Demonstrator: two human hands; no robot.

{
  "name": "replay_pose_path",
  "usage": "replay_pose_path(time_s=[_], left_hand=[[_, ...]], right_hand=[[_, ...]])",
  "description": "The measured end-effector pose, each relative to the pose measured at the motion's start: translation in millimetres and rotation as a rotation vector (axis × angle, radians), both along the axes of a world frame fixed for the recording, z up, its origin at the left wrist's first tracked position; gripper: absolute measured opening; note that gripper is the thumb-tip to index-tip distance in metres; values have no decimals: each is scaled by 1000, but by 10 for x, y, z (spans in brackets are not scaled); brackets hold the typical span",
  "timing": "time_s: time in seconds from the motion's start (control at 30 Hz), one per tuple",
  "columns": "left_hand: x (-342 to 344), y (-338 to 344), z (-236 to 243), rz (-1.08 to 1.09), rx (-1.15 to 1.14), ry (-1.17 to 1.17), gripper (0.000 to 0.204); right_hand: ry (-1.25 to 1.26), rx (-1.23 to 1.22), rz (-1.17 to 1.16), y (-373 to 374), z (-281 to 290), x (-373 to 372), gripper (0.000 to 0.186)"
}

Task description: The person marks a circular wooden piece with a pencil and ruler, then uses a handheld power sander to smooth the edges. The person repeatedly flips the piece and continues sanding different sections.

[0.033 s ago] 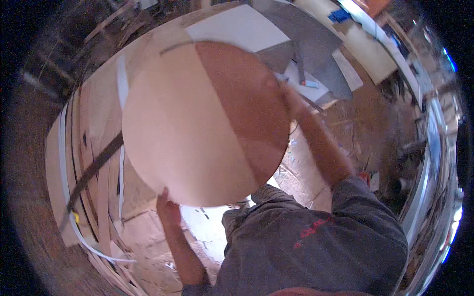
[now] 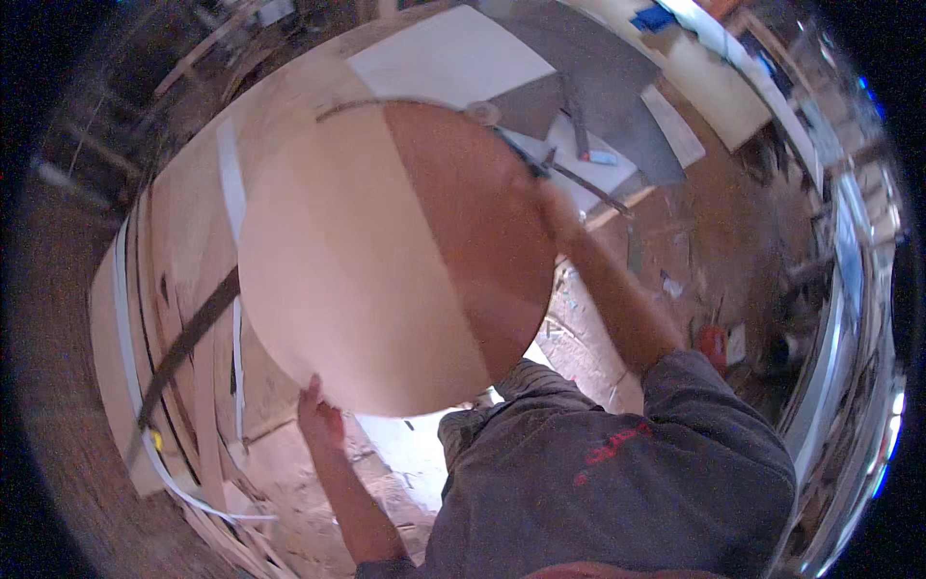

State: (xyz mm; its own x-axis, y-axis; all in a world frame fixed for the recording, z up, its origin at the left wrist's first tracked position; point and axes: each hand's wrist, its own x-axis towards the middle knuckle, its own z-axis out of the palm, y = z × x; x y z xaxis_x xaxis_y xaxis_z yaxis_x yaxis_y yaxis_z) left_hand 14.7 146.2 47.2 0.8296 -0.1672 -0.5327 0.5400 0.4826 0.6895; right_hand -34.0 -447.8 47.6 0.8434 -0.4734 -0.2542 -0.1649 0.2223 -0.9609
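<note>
We best support the disc (image 2: 357,261) evenly: left hand (image 2: 321,417) holding its near-left edge, right hand (image 2: 557,210), blurred, seemingly its right.

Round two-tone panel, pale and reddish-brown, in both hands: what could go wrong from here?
1. Slip or tip: the left hand meets the round two-tone panel only at its lower-left rim, so that side might drop if the contact slides.
2. Snag: a thin dark straight bar shows just beyond the right rim, near the blurred right hand; a rightward swing could possibly catch it.
</note>
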Motion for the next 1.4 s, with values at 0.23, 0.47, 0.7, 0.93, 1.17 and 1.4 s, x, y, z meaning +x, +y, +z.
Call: replay_pose_path(time_s=[0.23, 0.47, 0.7, 0.93, 1.17, 1.4], left_hand=[[1399, 415, 248, -378, 378, 23, 66], [2491, -512, 204, -808, 421, -35, 78], [3181, -990, -170, -1008, 554, -34, 75], [3748, -994, -143, -393, 2297, -582, 77], [561, -2558, -288, -515, 1338, -1350, 84], [-1363, -2730, 215, -1036, 777, -310, 31]], right_hand=[[212, 82, -397, 1847, -709, -1039, 63], [303, 293, -313, 2054, -789, -1480, 74], [392, 172, -72, 2275, -1225, -1711, 90], [452, -317, 730, 943, -649, -1578, 46], [621, -1324, -77, -2137, -456, -497, 37], [567, -1399, 351, -2767, -724, 41, 51]])
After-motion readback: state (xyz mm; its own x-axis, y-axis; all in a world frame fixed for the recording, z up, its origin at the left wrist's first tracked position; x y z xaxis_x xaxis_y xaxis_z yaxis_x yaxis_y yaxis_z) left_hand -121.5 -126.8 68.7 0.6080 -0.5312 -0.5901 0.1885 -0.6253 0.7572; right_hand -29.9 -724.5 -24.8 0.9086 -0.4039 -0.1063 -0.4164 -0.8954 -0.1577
